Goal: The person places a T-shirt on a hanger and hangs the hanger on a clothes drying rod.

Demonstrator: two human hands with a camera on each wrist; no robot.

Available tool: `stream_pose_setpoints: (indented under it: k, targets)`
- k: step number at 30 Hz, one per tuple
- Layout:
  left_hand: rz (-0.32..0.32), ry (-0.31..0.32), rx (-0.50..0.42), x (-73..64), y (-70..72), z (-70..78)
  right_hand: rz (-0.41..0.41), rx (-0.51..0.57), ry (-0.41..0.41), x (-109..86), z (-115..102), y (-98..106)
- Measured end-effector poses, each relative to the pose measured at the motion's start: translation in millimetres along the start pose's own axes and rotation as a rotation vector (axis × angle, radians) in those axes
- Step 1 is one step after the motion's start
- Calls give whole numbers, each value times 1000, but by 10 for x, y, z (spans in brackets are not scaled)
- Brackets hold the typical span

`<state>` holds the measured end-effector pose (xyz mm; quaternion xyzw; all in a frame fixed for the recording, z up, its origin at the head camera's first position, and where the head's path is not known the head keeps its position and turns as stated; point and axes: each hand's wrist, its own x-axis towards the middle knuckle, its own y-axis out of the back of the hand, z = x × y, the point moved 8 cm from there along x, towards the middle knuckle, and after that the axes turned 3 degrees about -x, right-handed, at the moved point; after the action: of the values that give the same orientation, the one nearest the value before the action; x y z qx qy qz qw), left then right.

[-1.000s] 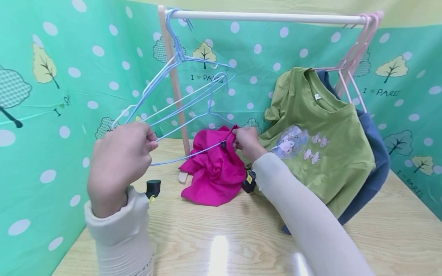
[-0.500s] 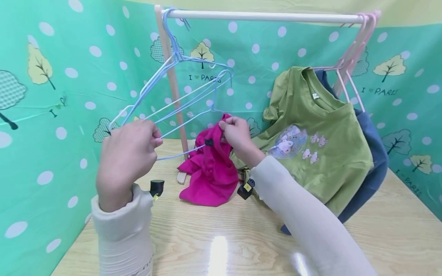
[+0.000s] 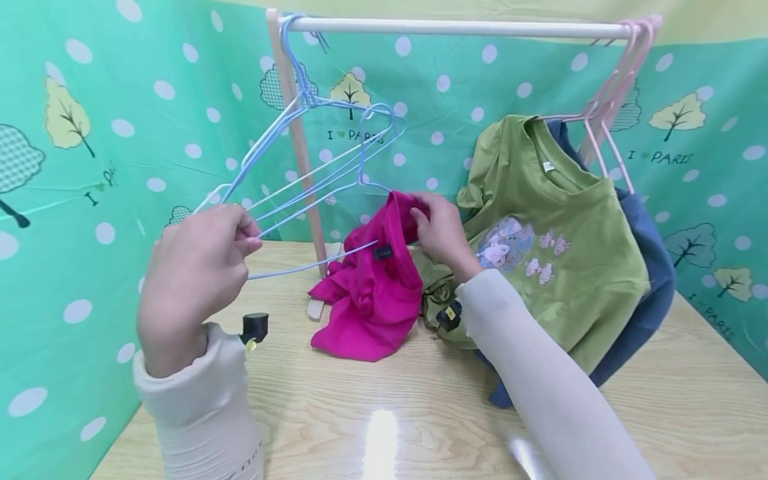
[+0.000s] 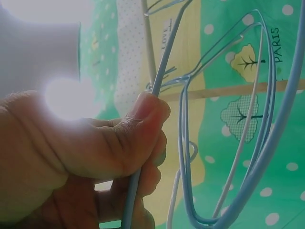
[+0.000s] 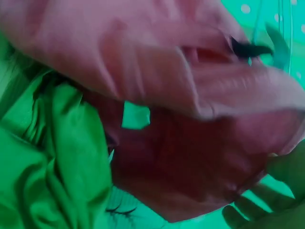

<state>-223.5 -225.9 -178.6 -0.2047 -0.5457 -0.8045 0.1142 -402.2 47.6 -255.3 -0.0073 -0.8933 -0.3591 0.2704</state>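
Observation:
My left hand grips a light blue wire hanger; in the left wrist view the thumb and fingers close around its wire. The hanger's far shoulder reaches into the opening of a crumpled magenta shirt with a small black label. Its lower bar crosses in front of the cloth. At the opening's upper right edge, my right hand pinches the shirt and spreads it. In the right wrist view the shirt looks dull pink, with the right hand's fingers at the lower right.
A white rail on wooden posts spans the back. Several blue and white hangers hang at its left end. On pink hangers at the right hang a green T-shirt and a dark blue garment. Underneath is a wood-grain table.
The right hand first moves left and up with the shirt's edge, then back right, and the opening now gapes wider. The held hanger shifts slightly, its shoulder now at that opening.

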Motion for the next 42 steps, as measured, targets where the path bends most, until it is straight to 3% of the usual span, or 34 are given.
stream_pose_setpoints:
  k: [7,14,19,25,30,34,42]
  targets:
    - [-20,5,6,30,-49,8,-18,-50,101,37,157,11]
    - [8,87,25,61,-28,-55,-29,48,157,-27,141,121]
    - [32,105,34,82,-20,-55,45,85,184,-56,46,241]
    - [48,49,45,130,-87,50,109,82,309,-65,-271,378]
    - [112,5,16,137,-96,118,149,34,383,-62,-512,502]
    - [184,10,-2,120,-53,143,202,-19,401,-68,-544,566]
    - [260,63,13,148,-123,290,391,-46,594,-201,-542,572]
